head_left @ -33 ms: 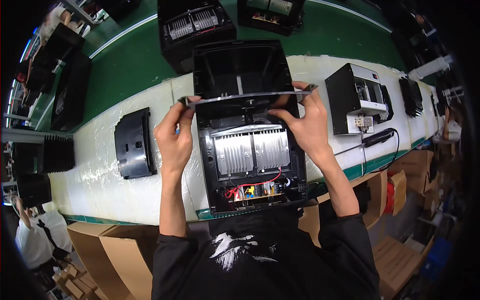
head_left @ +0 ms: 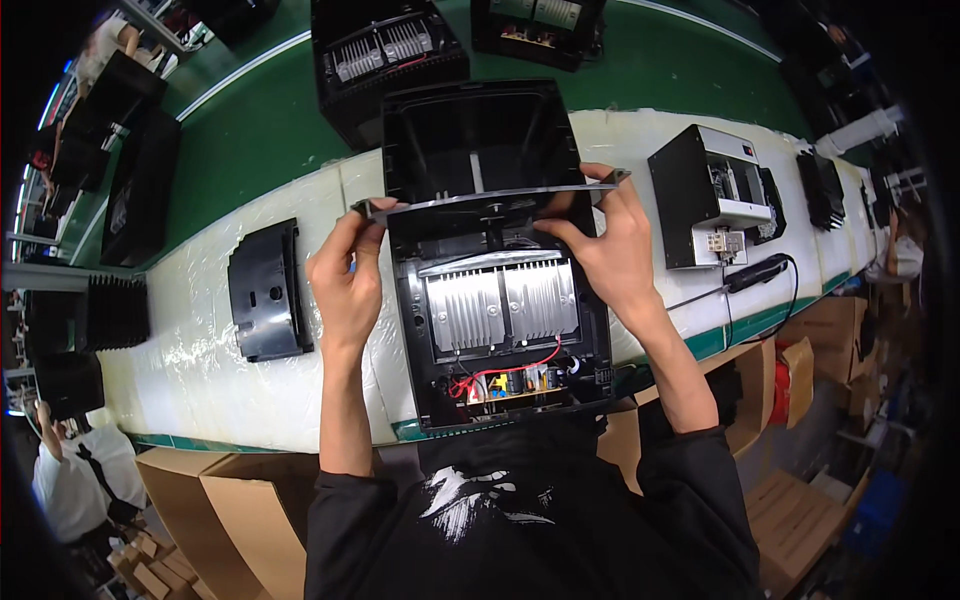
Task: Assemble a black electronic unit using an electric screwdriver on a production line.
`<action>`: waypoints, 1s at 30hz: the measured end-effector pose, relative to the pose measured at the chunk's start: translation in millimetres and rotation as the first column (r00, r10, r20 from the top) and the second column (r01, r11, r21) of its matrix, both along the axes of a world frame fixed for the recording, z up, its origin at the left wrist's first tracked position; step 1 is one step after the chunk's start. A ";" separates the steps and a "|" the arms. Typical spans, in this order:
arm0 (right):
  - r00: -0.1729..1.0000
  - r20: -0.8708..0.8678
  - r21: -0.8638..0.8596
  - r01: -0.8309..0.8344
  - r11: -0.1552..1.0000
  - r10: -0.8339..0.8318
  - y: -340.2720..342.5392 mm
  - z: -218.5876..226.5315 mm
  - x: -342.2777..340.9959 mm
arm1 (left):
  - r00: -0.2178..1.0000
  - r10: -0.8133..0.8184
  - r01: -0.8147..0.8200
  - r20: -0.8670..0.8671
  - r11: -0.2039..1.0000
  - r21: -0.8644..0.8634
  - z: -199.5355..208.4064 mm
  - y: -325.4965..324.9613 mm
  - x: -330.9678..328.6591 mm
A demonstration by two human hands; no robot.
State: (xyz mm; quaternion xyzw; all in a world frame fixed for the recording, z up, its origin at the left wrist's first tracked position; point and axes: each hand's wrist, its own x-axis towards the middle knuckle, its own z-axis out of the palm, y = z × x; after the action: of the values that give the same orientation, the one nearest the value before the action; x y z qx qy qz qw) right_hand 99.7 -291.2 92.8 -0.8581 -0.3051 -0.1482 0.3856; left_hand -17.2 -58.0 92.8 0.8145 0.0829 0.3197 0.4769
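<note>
A black appliance housing (head_left: 592, 345) lies open in front of me. Inside it are two finned silver heat sinks (head_left: 466, 310), and a circuit board (head_left: 512, 382) with red wires is at its near end. Above its middle, a dark panel (head_left: 470, 200) stands tilted, seen almost edge-on. My left hand (head_left: 345, 275) is closed on the panel's left end, thumb and fingers pinching it. At the other end my right hand (head_left: 618, 250) grips the panel, fingers behind the edge and thumb on the near side. The panel hides part of the housing's far half.
On the white-covered bench (head_left: 190, 350), a curved black cover (head_left: 266, 292) lies at left. To the right are a black-and-white machine (head_left: 690, 195) and a corded black tool (head_left: 757, 273). More housings (head_left: 390, 60) stand on the green surface beyond. Cardboard boxes (head_left: 255, 510) sit below the bench.
</note>
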 end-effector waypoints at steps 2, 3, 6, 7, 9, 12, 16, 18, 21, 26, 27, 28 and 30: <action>0.992 -0.123 0.020 0.006 1.000 -0.004 1.7 2.9 -2.9 | 1.000 0.007 -0.007 0.000 1.000 0.020 -2.0 -1.7 0.8; 0.992 -0.127 0.022 0.018 1.000 -0.015 1.3 2.5 -3.3 | 1.000 0.026 -0.026 0.002 0.999 0.037 -2.6 -2.7 0.7; 0.993 -0.111 -0.055 0.044 0.998 -0.050 2.2 4.5 -5.6 | 0.999 -0.005 0.007 -0.052 0.999 0.035 -4.9 0.7 -0.6; 0.991 -0.130 0.107 0.047 0.993 -0.033 5.0 10.4 -8.9 | 0.999 -0.023 0.025 -0.040 0.998 0.061 -6.7 2.5 -0.8; 0.989 -0.146 0.254 0.054 0.966 -0.017 3.8 11.3 -7.6 | 0.989 -0.147 0.146 -0.001 0.986 -0.077 -3.3 3.2 -5.0; 0.983 0.176 0.364 -0.110 0.925 0.047 -2.9 5.9 -7.0 | 0.982 -0.137 0.112 0.129 0.977 0.181 15.4 1.9 -1.1; 0.939 0.305 0.074 -0.189 0.979 0.158 -0.9 7.6 1.8 | 0.968 -0.241 0.167 0.070 0.826 0.539 36.5 -25.6 21.9; 0.923 0.348 0.035 -0.185 0.982 0.162 -0.6 11.4 6.2 | 0.965 -0.255 0.199 0.052 0.852 0.485 28.1 -34.5 26.4; 0.899 0.414 0.013 -0.165 0.986 0.145 1.7 11.3 9.8 | 0.978 -0.201 0.143 0.060 0.847 0.512 19.7 -38.3 23.2; 0.870 0.479 0.035 -0.156 0.987 0.120 2.4 6.2 9.2 | 0.983 -0.139 0.063 0.119 0.867 0.494 16.5 -45.0 28.1; 0.878 0.467 0.053 -0.149 0.987 0.107 2.1 5.8 8.1 | 0.981 -0.154 0.076 0.121 0.870 0.487 17.5 -45.6 26.8; 0.874 0.473 0.048 -0.147 0.988 0.107 2.0 5.0 7.3 | 0.985 -0.140 0.068 0.103 0.856 0.512 18.8 -45.7 23.7; 0.873 0.462 0.029 -0.192 0.981 0.157 -0.1 9.4 7.3 | 0.987 -0.123 0.052 0.102 0.848 0.527 19.5 -50.6 20.9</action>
State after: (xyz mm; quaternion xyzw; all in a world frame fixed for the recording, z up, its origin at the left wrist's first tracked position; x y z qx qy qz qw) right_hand 107.0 -291.3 102.2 -0.7532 -0.4578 -0.3215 0.3460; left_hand 3.7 -108.6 112.3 0.8934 -0.0761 0.3612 0.2561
